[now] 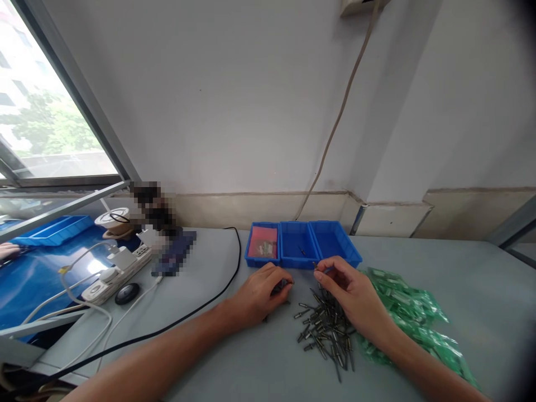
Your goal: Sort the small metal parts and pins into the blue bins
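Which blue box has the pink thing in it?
The leftmost blue box: a pink sheet lies in it. The middle box and right box show no pink.

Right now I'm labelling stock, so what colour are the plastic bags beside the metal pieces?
Translucent green bags, seen best in the head view.

We see small rivet-like pieces (329, 326) of dull grey metal, smooth with a faint sheen, heaped on a smooth, matt grey worktop (209, 357). The three joined bins (298, 245) look like blue plastic with a soft shine. Beside the heap we find green bags (412, 312) of thin, crinkled, glossy plastic. The wall (243, 111) looks matt and painted, and the round black mouse (127, 293) looks like smooth plastic.
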Tool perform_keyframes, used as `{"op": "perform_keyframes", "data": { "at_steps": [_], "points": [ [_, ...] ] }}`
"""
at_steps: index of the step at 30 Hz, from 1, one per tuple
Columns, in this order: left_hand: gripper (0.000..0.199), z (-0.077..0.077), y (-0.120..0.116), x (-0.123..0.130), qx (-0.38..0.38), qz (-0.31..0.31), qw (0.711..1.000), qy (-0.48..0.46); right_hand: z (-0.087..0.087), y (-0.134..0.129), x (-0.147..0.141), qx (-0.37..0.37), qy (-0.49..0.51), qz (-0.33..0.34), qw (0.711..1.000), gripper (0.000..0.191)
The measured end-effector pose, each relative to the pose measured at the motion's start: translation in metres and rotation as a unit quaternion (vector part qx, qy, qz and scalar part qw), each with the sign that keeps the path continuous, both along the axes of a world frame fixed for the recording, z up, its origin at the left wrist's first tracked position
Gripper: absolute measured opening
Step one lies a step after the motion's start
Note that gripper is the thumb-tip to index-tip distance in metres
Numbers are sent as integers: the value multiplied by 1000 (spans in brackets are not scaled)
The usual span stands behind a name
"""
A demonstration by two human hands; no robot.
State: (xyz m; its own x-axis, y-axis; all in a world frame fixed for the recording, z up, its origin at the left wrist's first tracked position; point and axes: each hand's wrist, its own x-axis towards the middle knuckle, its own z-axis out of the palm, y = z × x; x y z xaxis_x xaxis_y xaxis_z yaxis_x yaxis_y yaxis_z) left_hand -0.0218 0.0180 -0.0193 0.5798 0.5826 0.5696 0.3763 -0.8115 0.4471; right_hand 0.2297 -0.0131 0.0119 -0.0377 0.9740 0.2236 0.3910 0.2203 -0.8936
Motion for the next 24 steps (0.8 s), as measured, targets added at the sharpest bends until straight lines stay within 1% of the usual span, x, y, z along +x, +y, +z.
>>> {"op": "perform_keyframes", "data": {
  "at_steps": [5, 9, 16, 24],
  "points": [
    [13, -3, 0, -3, -28, 6, 1000, 8, 3, -1, -1, 1, -5, -1, 1000, 26],
    [14, -6, 0, -4, -43, 11, 999, 18, 1, -1, -1, 6, -6, -4, 1000, 26],
    [11, -6, 0, -2, -13, 20, 1000, 18, -3, 1, -1, 14, -8, -6, 1000, 27],
    [9, 2, -2, 0, 18, 9, 1000, 9, -3, 0, -1, 14, -8, -5, 1000, 26]
  ]
}}
